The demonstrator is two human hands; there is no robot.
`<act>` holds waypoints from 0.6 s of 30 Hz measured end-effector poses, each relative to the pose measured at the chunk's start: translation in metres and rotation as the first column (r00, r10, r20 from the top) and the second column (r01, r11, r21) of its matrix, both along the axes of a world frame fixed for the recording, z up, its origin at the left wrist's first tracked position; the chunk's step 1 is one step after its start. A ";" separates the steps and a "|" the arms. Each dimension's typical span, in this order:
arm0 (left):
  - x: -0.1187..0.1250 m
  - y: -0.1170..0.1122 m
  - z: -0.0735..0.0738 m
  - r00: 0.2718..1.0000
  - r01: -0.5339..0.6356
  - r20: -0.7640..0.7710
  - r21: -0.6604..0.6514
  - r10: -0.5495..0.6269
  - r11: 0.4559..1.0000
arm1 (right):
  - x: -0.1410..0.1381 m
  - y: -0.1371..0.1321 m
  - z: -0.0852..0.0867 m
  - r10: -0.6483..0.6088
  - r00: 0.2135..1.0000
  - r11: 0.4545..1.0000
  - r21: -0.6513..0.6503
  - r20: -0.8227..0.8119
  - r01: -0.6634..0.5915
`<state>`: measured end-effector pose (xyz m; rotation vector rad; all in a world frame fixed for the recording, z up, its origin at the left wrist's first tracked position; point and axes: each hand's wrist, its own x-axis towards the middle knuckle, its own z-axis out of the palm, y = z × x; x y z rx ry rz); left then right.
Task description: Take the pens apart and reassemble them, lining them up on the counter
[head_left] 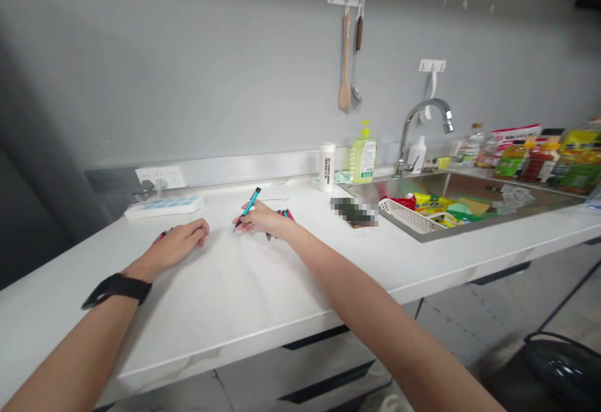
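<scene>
1. Left hand (181,241) rests palm down on the white marble countertop (220,302), toward its left end, arm stretched forward from the lower left, fingers loosely curled. One black wristband (116,289) circles the wrist. One pink-and-dark pen (162,235) shows at the hand's near side; whether the hand grips it cannot be told.
2. Right hand (263,219) reaches forward from the lower right, closed on one teal pen (248,208) held at a slant, tip down and toward the left hand.
3. Pink-and-dark pens (285,214), at least two, bunch at the far side of the right hand. Their exact number, and whether they are held or lying on the countertop, cannot be told.
4. Along the back edge stand one white wall socket panel (160,178), one white tray with blue squares (164,206), one white cylindrical container (327,166) and one bottle of yellow-green dish soap (364,156).
5. Toward the right end, one steel sink (469,185) holds one white plastic basket (406,216). One pixelated object (352,210) lies beside the sink.
6. Above, two utensils hang on the wall: one wooden spatula (345,64) and one metal ladle (357,55).
</scene>
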<state>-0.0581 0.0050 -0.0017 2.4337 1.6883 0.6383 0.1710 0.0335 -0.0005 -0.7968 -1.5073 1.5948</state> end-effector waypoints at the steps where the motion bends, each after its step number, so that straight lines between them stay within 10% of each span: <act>1: 0.002 -0.001 0.000 0.999 0.015 -0.031 -0.036 -0.017 0.999 | 0.002 0.000 -0.001 0.040 0.999 0.999 0.017 0.016 -0.040; 8: 0.008 -0.006 -0.002 0.996 0.085 0.014 -0.095 -0.084 0.992 | 0.017 0.006 0.002 0.186 0.957 0.969 0.117 0.223 -0.216; 18: 0.006 -0.006 -0.006 0.995 0.090 0.061 -0.091 -0.085 0.992 | 0.028 0.008 0.001 0.151 0.973 0.987 0.024 0.175 -0.158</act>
